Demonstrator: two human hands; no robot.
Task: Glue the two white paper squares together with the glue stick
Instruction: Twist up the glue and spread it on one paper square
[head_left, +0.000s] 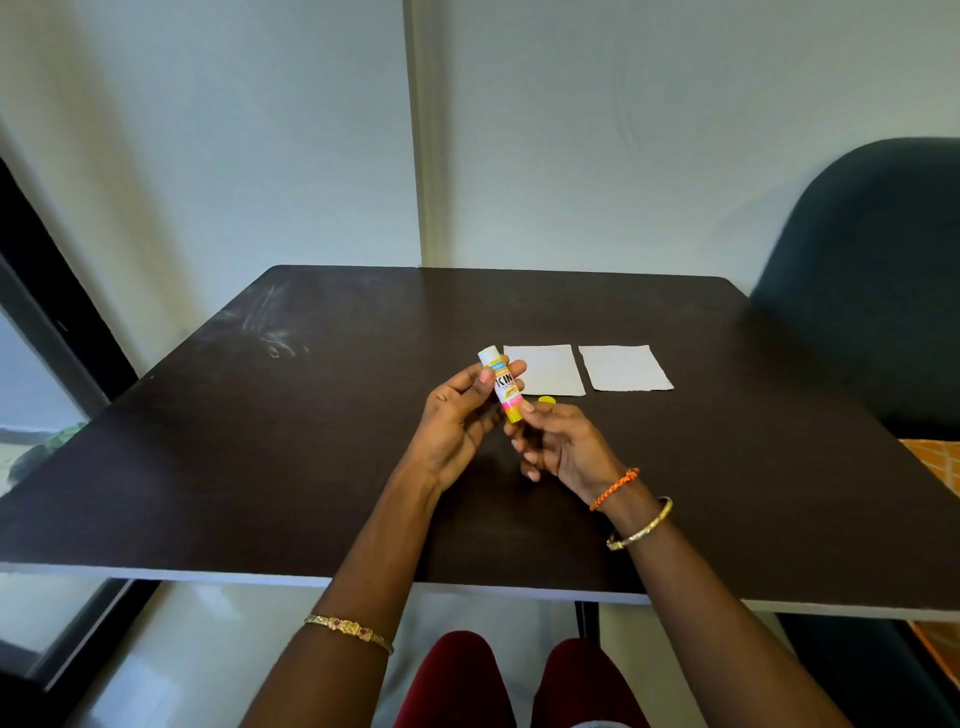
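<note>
Between our hands we see the glue stick, a smooth plastic tube with a glossy printed label and a pale, matt tip. Just beyond our right hand lies its yellow cap, smooth plastic, and past that the two paper squares, matt white and faintly creased. Under everything, the table looks like dark laminate with a soft sheen (smudged far beyond our left hand). On our right wrist sit a woven orange thread band and a shiny metal bangle.
</note>
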